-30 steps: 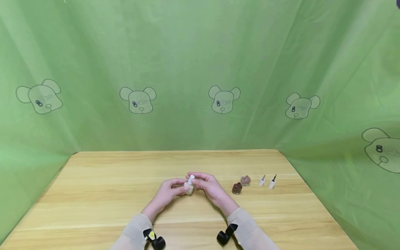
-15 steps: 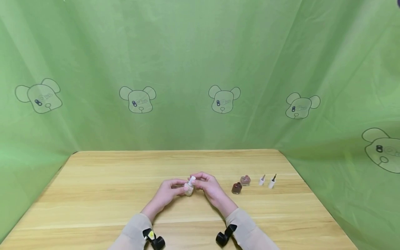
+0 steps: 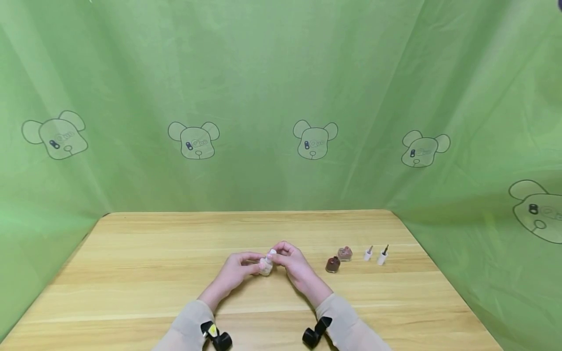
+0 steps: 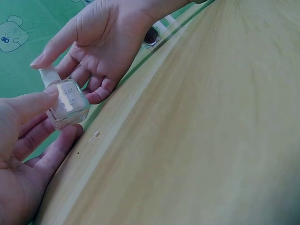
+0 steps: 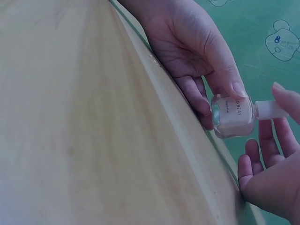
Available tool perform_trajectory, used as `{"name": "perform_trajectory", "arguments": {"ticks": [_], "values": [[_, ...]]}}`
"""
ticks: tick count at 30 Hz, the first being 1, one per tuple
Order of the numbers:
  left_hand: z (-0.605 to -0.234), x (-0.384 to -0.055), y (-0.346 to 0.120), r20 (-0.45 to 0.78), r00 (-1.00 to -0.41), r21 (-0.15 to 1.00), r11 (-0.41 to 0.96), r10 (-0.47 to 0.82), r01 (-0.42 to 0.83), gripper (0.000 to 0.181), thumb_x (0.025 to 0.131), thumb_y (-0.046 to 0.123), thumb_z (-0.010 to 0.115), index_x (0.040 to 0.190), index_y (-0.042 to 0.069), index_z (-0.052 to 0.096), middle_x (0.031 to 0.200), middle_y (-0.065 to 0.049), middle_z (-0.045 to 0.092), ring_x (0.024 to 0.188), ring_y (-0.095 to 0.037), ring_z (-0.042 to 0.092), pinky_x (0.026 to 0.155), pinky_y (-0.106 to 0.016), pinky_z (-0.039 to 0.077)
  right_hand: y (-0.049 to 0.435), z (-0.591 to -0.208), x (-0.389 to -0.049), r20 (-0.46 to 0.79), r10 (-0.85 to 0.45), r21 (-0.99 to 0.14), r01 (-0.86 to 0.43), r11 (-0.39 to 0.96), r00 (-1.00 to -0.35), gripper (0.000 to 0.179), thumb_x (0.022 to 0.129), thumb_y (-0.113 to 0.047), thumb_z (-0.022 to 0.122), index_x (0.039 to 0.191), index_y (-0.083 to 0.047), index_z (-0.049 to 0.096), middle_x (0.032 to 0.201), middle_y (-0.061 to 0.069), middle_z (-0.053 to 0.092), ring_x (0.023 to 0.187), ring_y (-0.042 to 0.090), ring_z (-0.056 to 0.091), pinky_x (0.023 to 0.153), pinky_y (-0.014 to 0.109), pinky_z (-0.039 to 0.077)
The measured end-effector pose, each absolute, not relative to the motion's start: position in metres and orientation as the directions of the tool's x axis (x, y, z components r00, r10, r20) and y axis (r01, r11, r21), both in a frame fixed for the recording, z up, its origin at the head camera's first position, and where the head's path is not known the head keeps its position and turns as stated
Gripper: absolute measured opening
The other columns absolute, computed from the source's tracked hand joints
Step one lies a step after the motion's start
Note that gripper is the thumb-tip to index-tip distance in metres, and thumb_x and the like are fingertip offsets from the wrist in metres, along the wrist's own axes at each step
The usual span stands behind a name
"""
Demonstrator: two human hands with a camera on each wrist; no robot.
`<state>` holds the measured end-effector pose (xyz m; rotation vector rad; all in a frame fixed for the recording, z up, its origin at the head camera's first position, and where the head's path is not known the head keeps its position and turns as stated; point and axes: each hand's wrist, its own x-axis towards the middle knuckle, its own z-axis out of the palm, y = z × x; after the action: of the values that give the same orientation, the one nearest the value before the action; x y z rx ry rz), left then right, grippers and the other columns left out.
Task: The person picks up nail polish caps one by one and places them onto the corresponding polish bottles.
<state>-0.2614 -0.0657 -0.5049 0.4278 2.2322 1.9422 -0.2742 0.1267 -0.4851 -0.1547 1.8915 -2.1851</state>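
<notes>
And over it goes, seen from the head: the right hand has drawn its fingertips back toward three o'clock, tucking them closer about the white cap, which now tips with its bottle further past one o'clock.

Wrists angled inward, left fingers and right fingers in close pinches.

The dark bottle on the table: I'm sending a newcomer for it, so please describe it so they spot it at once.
On the wooden table, look right of the person's right hand and left of the two white brush caps. The dark bottle stands there without a cap, nearer the person than the pink bottle; its deep brownish-red colour sets it apart.
</notes>
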Motion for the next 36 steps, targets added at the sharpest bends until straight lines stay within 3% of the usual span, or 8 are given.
{"name": "perform_trajectory", "arguments": {"ticks": [5,8,12,25,30,36], "values": [[-0.5062,-0.2619,-0.0659,0.070,-0.946,0.992,0.081,0.317,0.101,0.041,0.090,0.018,0.070,0.120,-0.008,0.063,0.119,-0.025,0.066,0.091,-0.012,0.068,0.082,-0.028,0.059,0.1285,-0.4848,-0.2744,-0.083,-0.324,-0.983,0.131,-0.129,-0.943,0.046,0.087,-0.006,0.067,0.131,-0.001,0.056,0.119,0.003,0.070,0.110,0.010,0.060,0.101,0.030,0.036],[-0.5060,-0.2621,-0.0658,0.050,-0.949,0.995,0.071,0.313,0.076,0.042,0.090,0.020,0.070,0.121,-0.007,0.062,0.121,-0.024,0.065,0.092,-0.014,0.068,0.082,-0.029,0.059,0.1306,-0.4858,-0.2754,-0.088,-0.353,-0.978,0.148,-0.147,-0.931,0.050,0.089,-0.007,0.064,0.137,-0.001,0.051,0.130,0.005,0.065,0.117,0.011,0.057,0.111,0.037,0.027],[-0.5051,-0.2622,-0.0652,0.033,-0.951,0.995,0.075,0.306,0.059,0.041,0.090,0.020,0.070,0.121,-0.005,0.063,0.121,-0.022,0.066,0.094,-0.015,0.068,0.083,-0.030,0.059,0.1328,-0.4877,-0.2767,-0.086,-0.374,-0.972,0.160,-0.172,-0.924,0.049,0.092,-0.006,0.061,0.139,-0.001,0.049,0.131,0.003,0.065,0.120,0.010,0.055,0.117,0.042,0.020],[-0.5074,-0.2636,-0.0652,0.039,-0.949,0.996,0.068,0.312,0.063,0.042,0.089,0.020,0.071,0.121,-0.006,0.063,0.119,-0.022,0.067,0.094,-0.014,0.068,0.083,-0.028,0.059,0.1313,-0.4877,-0.2754,-0.078,-0.340,-0.969,0.151,-0.194,-0.937,0.035,0.089,-0.004,0.064,0.125,-0.003,0.063,0.110,-0.005,0.074,0.113,0.010,0.062,0.114,0.037,0.031],[-0.5085,-0.2648,-0.0657,0.052,-0.947,0.994,0.077,0.318,0.080,0.041,0.089,0.020,0.071,0.120,-0.006,0.063,0.119,-0.023,0.067,0.093,-0.013,0.068,0.081,-0.027,0.059,0.1304,-0.4873,-0.2750,-0.071,-0.321,-0.970,0.140,-0.199,-0.944,0.026,0.088,-0.001,0.064,0.110,-0.013,0.069,0.103,-0.007,0.075,0.107,0.011,0.063,0.106,0.031,0.036],[-0.5084,-0.2643,-0.0659,0.060,-0.945,0.992,0.082,0.320,0.091,0.040,0.089,0.018,0.071,0.120,-0.005,0.064,0.119,-0.023,0.067,0.093,-0.014,0.068,0.081,-0.025,0.059,0.1295,-0.4854,-0.2741,-0.076,-0.291,-0.969,0.140,-0.204,-0.954,0.021,0.085,0.002,0.066,0.091,-0.018,0.067,0.095,-0.008,0.074,0.100,0.011,0.065,0.103,0.030,0.037]]}}
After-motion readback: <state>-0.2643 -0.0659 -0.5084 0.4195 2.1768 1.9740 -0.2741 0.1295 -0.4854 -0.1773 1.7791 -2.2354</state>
